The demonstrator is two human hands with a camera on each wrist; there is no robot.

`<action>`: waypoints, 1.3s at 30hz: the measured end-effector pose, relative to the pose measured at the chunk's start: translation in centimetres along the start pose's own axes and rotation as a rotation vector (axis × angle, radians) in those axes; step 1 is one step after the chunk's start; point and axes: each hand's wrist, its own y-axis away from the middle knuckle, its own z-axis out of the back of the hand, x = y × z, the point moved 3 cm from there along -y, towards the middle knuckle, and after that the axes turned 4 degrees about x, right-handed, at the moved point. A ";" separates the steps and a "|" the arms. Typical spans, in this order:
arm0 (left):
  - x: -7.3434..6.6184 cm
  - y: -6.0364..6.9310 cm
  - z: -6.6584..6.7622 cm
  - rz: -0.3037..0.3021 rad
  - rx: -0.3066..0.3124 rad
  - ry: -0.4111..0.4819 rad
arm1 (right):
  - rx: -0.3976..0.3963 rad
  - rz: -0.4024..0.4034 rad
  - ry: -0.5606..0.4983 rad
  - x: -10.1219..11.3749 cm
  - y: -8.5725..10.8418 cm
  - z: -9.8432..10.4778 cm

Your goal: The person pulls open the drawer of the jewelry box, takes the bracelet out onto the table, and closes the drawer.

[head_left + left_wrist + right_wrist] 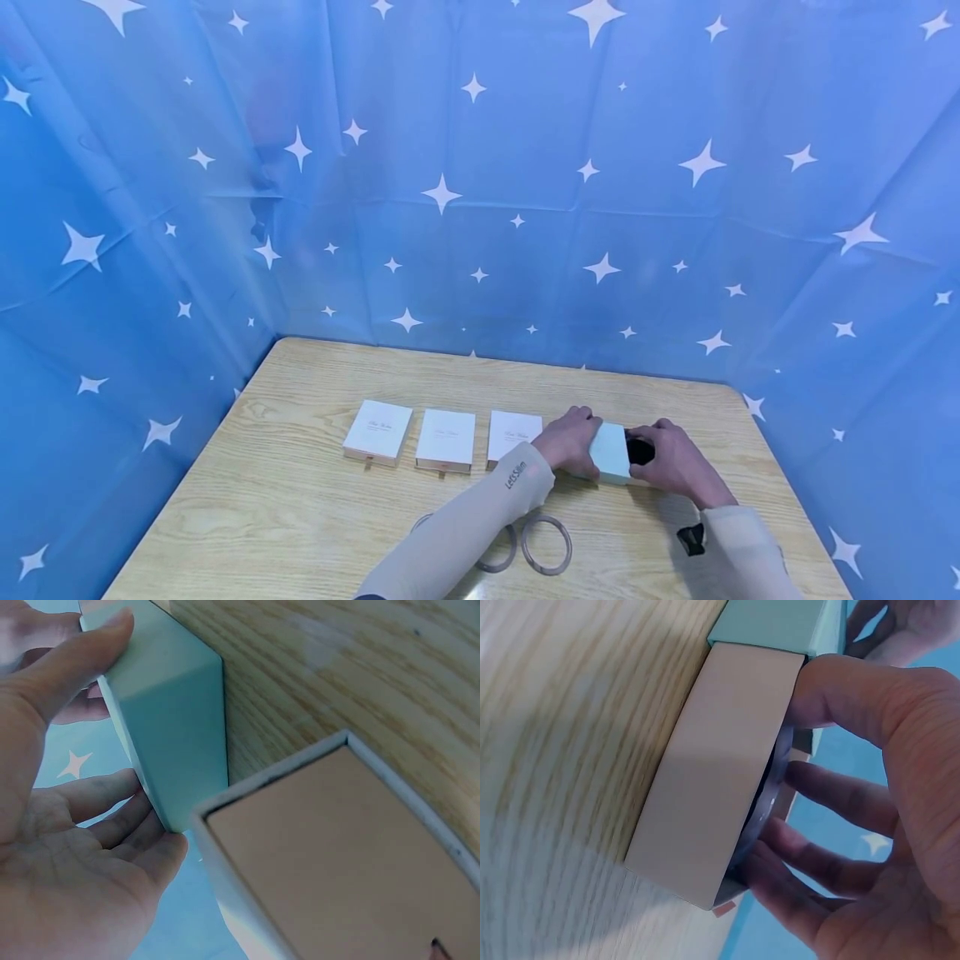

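A mint green box sleeve [610,451] lies at the right of the table with its pale pink drawer [709,765] slid partly out. My left hand [572,443] grips the sleeve, thumb on one face and fingertips along the opposite edge, as the left wrist view shows. My right hand [672,463] is at the drawer's opening. Inside the drawer stands a dark, glossy bangle [771,791], partly hidden by the drawer wall. The right thumb and fingers hold the bangle at its rim. The drawer's inside looks black in the head view.
Three white drawer boxes stand in a row: a left one [378,429], a middle one [446,437] and a right one [513,432], partly covered by my left arm. Grey bangles [565,557] lie near the front, partly behind the left sleeve. Blue star-patterned curtains [517,167] enclose the wooden table [277,500].
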 end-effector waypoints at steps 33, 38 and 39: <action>0.0 -0.1 -0.2 -0.016 0.001 0.001 | -0.166 -0.016 -0.012 -0.5 0.7 0.5; 0.1 0.0 -0.1 -0.014 0.001 0.010 | -0.181 -0.056 -0.018 -0.7 1.1 1.0; 0.1 0.0 -0.1 -0.014 -0.001 0.011 | -0.182 -0.063 -0.023 -0.7 1.2 1.1</action>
